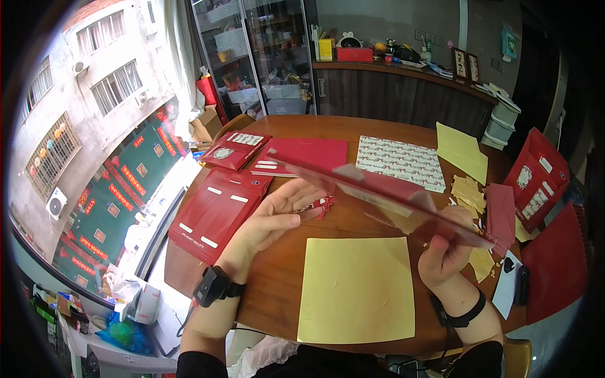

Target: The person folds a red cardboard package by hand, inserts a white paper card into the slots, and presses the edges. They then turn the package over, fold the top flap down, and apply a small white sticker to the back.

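Observation:
My right hand [444,249] is closed on the near right edge of a thin, flat red panel [384,200] with a glossy, see-through-looking face. The panel is tilted nearly edge-on and slants across in front of me. My left hand [283,211] is by the panel's left part, palm turned up, fingers stretched and thumb apart. Small red-and-white pieces [326,205] lie on the table just past its fingers. Below the panel, a yellow square sheet [357,290] lies flat on the wooden table [271,299].
Red printed packs [217,214] and a stacked red pack [236,150] lie left, beside a plain red sheet [312,151]. Further back is a patterned white sheet [400,162]. Torn yellow scraps [467,194], a standing red pack [535,179] and a black-handled tool [522,285] are right.

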`<state>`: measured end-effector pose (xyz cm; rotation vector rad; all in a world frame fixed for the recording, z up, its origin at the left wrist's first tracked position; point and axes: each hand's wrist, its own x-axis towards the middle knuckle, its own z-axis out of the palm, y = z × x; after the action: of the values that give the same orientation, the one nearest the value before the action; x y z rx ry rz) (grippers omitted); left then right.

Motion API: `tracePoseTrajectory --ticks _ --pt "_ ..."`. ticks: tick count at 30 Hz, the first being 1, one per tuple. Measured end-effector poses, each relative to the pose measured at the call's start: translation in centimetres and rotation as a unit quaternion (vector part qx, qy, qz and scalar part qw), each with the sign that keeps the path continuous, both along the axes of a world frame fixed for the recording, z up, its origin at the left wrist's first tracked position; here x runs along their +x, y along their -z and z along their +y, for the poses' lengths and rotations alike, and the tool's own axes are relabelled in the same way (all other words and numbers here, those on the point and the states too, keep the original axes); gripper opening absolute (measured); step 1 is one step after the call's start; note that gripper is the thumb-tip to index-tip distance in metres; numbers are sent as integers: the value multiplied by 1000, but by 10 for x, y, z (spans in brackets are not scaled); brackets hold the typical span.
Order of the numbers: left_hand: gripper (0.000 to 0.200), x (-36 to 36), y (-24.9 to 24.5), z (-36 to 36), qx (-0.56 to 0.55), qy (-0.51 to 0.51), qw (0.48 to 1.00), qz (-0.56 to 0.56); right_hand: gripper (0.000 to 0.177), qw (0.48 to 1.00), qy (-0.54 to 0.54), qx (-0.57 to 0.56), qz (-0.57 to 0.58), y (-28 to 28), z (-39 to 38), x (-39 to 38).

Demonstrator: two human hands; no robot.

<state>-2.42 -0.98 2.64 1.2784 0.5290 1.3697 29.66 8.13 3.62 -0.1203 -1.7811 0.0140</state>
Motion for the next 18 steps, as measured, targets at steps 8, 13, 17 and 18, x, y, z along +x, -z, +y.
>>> tracePoseTrajectory --ticks 8,13,17,18 --pt "46 11 -7 -11 48 -149 979 135 51 962 -110 -188 163 5 -9 -19" --pt "43 17 -13 -16 33 -127 984 119 32 931 -96 -350 37 -4 3 -20" --pt "38 20 -14 -15 9 -155 984 89 31 923 -69 -378 10 -4 8 -22" --pt "38 18 -11 -14 9 -155 984 89 31 911 -94 -401 1 -4 6 -23"
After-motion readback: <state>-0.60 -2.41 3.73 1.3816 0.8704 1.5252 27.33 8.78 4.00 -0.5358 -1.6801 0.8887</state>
